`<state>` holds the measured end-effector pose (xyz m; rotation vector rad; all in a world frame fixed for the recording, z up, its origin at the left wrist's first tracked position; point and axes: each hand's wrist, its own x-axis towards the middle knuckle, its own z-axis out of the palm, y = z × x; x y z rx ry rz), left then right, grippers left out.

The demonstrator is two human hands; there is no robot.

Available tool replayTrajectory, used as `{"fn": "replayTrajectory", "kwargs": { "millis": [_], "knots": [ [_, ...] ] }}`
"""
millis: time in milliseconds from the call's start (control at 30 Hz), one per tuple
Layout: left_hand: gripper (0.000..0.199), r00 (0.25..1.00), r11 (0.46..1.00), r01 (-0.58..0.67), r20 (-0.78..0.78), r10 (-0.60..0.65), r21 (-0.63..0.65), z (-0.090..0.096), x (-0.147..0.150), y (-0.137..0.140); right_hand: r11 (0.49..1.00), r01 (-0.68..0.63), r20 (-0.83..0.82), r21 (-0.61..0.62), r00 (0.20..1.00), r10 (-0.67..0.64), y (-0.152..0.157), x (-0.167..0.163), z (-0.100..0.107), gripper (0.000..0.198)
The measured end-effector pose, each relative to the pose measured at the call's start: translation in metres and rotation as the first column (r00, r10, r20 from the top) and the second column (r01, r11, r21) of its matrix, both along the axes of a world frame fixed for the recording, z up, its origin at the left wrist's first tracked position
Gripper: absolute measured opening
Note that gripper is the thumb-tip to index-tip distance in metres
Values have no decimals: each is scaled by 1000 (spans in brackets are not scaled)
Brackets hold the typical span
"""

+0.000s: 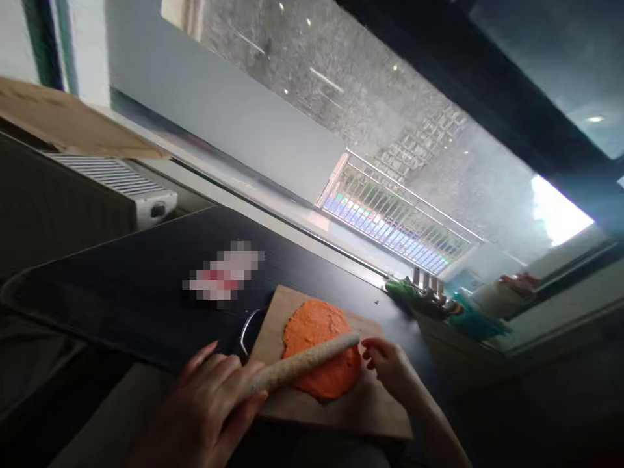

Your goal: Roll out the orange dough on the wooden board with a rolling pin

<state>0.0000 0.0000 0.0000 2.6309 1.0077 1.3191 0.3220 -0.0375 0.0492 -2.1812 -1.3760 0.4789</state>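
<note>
A pale wooden rolling pin (305,361) lies slantwise across a flat, roughly round sheet of orange dough (316,322). My left hand (209,396) is closed around the pin's near left end, with the thumb underneath and the fingers over the top. Just beyond the pin's far right end is my right hand (390,370), its fingers loosely bent beside the dough's right edge. A small gap seems to separate these fingertips from the pin, and I see nothing in them. The dough rests on a wooden board (283,305) with a metal handle (247,331) at its left side.
The board stands on a dark countertop (146,273). A blurred-out white and red item (224,273) lies left of it. Knives with upright handles (426,286), a green object (402,289) and a teal container (480,318) stand at the right, by the window. Brown cardboard (68,123) lies far left.
</note>
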Motion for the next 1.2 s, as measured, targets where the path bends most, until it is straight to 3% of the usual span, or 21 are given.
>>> {"fn": "replayTrajectory", "kwargs": {
  "millis": [200,300,433,533,733,867,1000,1100,1200],
  "knots": [
    [26,1000,1000,3,3,-3,-16,3,0,-1,988,36,19,-151,999,-33,-6,8,0,28],
    [24,1000,1000,2,11,-2,-16,1,1,-1,994,31,63,-106,998,-25,-5,-8,-1,29],
    [23,1000,1000,-1,23,1,-9,0,1,0,996,-73,61,-55,995,77,-8,-22,6,31],
    [24,1000,1000,1,12,-1,-25,1,0,0,1000,-12,86,-5,996,12,-12,-10,13,29],
    [22,1000,999,10,-2,-10,-39,4,1,-1,997,32,-159,-64,986,-42,-9,6,2,32],
    [23,1000,999,10,13,-9,-41,4,1,0,1000,2,-69,-18,998,-3,-10,-4,-6,30],
    [23,1000,999,3,10,-2,-48,5,1,-1,1000,-1,-116,-20,993,-1,-16,-5,-4,35],
    [23,1000,999,6,1,-6,-52,4,0,-1,997,58,45,-51,997,-56,-20,-5,-1,33],
    [24,1000,999,4,12,-3,-40,2,0,-1,993,46,154,-107,988,-30,-20,-12,2,31]
  ]
}}
